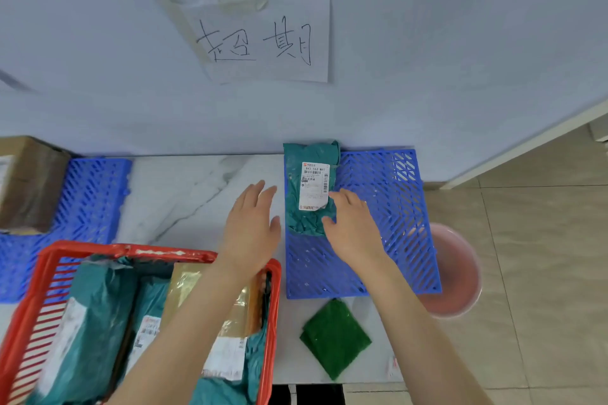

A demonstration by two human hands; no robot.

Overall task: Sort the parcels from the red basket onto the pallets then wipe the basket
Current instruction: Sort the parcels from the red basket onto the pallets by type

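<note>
Parcel: 1 teal mailer parcel (311,187) lies flat, label up, on the right blue pallet (378,207), far-left corner; we judge it sorted.
Right hand (353,227): fingers (342,196) nearly straight, resting on its near edge, gripping nothing.
Left hand (251,230): open, empty, above the surface (184,194).
Look: crinkled plastic, white barcode label.
Red basket (158,251): holds more parcels.

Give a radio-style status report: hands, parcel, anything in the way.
Both hands open: left hand over the table, right hand touching the teal parcel. Parcel flat on right blue pallet. Red basket holds more parcels. Nothing blocking.
</note>
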